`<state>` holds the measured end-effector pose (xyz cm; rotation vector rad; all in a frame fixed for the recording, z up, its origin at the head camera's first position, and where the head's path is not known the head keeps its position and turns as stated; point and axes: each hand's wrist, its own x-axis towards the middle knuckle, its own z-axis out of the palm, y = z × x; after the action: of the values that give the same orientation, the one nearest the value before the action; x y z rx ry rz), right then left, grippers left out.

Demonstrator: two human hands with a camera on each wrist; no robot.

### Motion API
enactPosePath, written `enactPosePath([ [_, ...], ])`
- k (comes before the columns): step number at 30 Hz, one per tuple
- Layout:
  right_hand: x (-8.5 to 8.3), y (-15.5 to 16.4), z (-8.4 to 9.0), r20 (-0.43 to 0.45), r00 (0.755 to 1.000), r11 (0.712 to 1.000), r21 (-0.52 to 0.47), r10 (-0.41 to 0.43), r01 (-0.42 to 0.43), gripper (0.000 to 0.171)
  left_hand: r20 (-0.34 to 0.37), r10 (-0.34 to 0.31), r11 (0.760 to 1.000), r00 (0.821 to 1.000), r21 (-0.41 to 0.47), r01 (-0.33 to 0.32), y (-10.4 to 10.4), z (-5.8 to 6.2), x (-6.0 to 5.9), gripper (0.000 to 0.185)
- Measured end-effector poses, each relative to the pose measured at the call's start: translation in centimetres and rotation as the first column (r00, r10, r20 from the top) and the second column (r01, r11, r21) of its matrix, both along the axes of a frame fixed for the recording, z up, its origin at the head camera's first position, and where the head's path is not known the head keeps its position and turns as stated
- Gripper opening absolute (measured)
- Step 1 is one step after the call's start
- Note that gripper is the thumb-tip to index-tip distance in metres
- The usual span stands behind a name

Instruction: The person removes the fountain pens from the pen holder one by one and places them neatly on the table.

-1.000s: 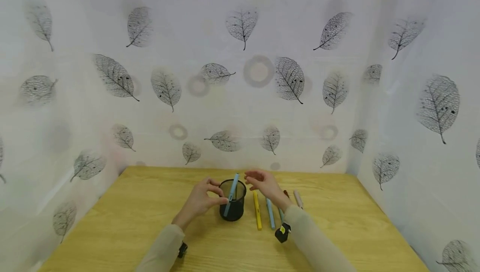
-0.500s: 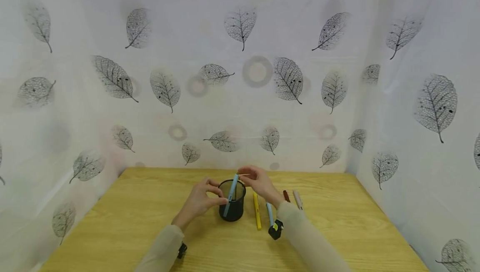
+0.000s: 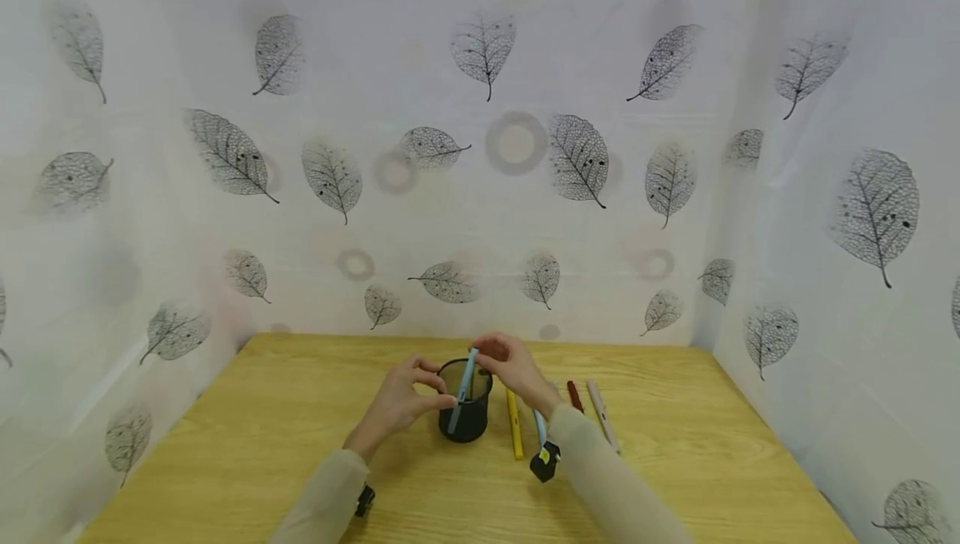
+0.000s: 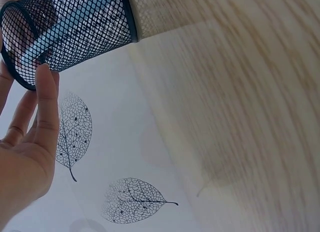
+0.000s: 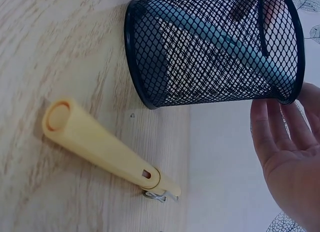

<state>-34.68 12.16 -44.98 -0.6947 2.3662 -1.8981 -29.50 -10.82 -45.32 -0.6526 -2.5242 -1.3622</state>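
A black mesh pen holder (image 3: pixel 463 423) stands upright on the table, and a light blue pen (image 3: pixel 465 377) leans inside it, its top above the rim. My left hand (image 3: pixel 405 394) holds the holder's near-left rim, thumb in front and fingers at the side. At the pen's top end my right hand (image 3: pixel 513 365) pinches with thumb and fingers. Through the mesh in the right wrist view, the pen (image 5: pixel 225 42) lies slanted, with a thin dark strip (image 5: pixel 262 27) beside it. The left wrist view shows the left hand (image 4: pixel 35 127) with its fingertips at the rim.
Right of the holder a yellow pen (image 3: pixel 514 427) lies on the wooden table (image 3: pixel 300 411). Beyond it are another light blue pen (image 3: pixel 540 427), partly under the right forearm, a dark red pen (image 3: pixel 575 395) and a beige pen (image 3: pixel 602 415). Leaf-patterned curtains (image 3: pixel 480 194) surround the table.
My right hand has moved left from beside the holder to the top of the light blue pen and now pinches it. The left hand keeps its place on the rim.
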Motion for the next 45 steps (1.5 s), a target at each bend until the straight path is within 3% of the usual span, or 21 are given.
enactPosePath([
  [14, 0.7, -0.2, -0.3, -0.006, 0.996, 0.996, 0.009, -0.086, 0.086, 0.023, -0.006, 0.004, 1.0, 1.0, -0.022, -0.004, 0.1, 0.2, 0.2, 0.014],
  [19, 2.3, -0.6, 1.1, -0.053, 0.993, 0.994, 0.025, -0.103, 0.104, 0.019, -0.007, 0.001, 1.0, 1.0, -0.01, -0.001, 0.2, 0.1, 0.3, 0.014],
  [22, 3.1, -0.7, 2.0, -0.08, 0.993, 0.995, 0.047, -0.088, 0.092, 0.022, 0.002, 0.0, 1.0, 1.0, -0.002, 0.0, 0.2, 0.1, 0.3, 0.014],
  [28, 3.1, -0.6, 2.1, -0.085, 0.996, 0.997, 0.073, -0.021, 0.027, 0.028, 0.009, -0.006, 1.0, 1.0, 0.013, 0.006, 0.2, 0.1, 0.2, 0.014],
  [31, 2.8, -0.6, 1.6, -0.06, 0.998, 0.998, 0.048, -0.026, 0.028, 0.026, 0.006, -0.007, 1.0, 1.0, 0.008, 0.007, 0.2, 0.1, 0.3, 0.014],
  [37, 1.7, -0.5, 0.1, -0.027, 0.993, 0.993, -0.022, -0.113, 0.113, 0.027, 0.003, -0.009, 1.0, 1.0, 0.004, 0.009, 0.2, 0.0, 0.4, 0.014],
  [45, 1.4, 0.2, 1.1, -0.031, 0.992, 0.967, -0.228, -0.124, 0.114, 0.029, 0.016, 0.013, 1.0, 1.0, 0.002, -0.013, 0.2, -0.1, 0.1, 0.015],
])
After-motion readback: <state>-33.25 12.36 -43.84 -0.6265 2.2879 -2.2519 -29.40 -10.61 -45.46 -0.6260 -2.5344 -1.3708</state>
